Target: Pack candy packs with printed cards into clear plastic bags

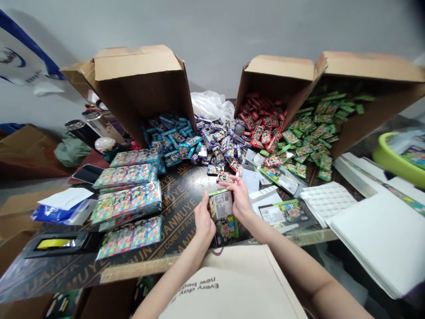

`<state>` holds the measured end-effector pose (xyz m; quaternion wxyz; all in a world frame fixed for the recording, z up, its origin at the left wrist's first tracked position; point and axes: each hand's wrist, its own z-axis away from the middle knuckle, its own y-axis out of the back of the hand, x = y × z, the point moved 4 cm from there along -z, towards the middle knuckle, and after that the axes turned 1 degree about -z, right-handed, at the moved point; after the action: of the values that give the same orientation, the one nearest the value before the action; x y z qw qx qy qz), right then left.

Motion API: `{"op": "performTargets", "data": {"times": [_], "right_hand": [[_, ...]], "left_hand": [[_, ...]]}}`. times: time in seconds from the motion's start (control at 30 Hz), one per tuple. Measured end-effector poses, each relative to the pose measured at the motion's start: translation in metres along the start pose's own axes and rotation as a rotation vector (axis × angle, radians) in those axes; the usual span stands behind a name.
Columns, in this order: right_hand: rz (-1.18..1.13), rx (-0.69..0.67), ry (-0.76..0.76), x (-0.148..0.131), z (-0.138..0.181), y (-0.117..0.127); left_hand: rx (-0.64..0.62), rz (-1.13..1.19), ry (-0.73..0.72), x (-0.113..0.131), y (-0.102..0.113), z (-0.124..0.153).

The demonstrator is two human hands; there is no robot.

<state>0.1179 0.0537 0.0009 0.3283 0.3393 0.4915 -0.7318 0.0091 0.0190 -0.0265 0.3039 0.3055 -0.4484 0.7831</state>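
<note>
My left hand [203, 221] grips the left edge of a clear bag holding a green printed card [223, 217], just above the dark plywood table [179, 190]. My right hand [239, 197] holds the bag's upper right edge, and its fingertips also pinch a small colourful packet [226, 177] at the bag's top. Both hands are closed on the bag near the table's front edge.
Three tipped cardboard boxes spill blue [172, 135], purple [219, 141], red [264, 119] and green packets [315, 128]. Filled packs [128, 199] are stacked at left. Loose printed cards [282, 212] and white sheets [381, 235] lie at right. A beige bag [232, 288] rests below.
</note>
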Motion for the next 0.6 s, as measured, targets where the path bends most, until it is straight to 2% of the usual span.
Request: {"op": "performTargets", "data": {"times": [0.1, 0.2, 0.3, 0.4, 0.43, 0.5, 0.6], "right_hand": [[-0.078, -0.062, -0.076, -0.001, 0.003, 0.005], [-0.046, -0.095, -0.144, -0.002, 0.002, 0.011], [0.081, -0.149, -0.154, -0.005, 0.003, 0.019], [0.258, -0.21, 0.015, -0.015, 0.008, 0.028], [0.31, -0.229, 0.095, -0.018, 0.011, 0.03], [0.385, -0.246, 0.209, -0.024, 0.015, 0.033], [0.426, -0.22, 0.234, -0.026, 0.013, 0.035]], "left_hand": [[-0.032, -0.02, 0.069, 0.006, -0.003, -0.008], [-0.103, -0.126, 0.098, 0.016, -0.007, -0.016], [-0.189, -0.315, -0.054, 0.036, -0.013, -0.016], [-0.331, -0.603, -0.314, 0.057, -0.021, -0.009], [-0.36, -0.662, -0.355, 0.061, -0.023, -0.008], [-0.385, -0.725, -0.35, 0.065, -0.024, -0.009], [-0.417, -0.756, -0.263, 0.065, -0.027, -0.014]]}}
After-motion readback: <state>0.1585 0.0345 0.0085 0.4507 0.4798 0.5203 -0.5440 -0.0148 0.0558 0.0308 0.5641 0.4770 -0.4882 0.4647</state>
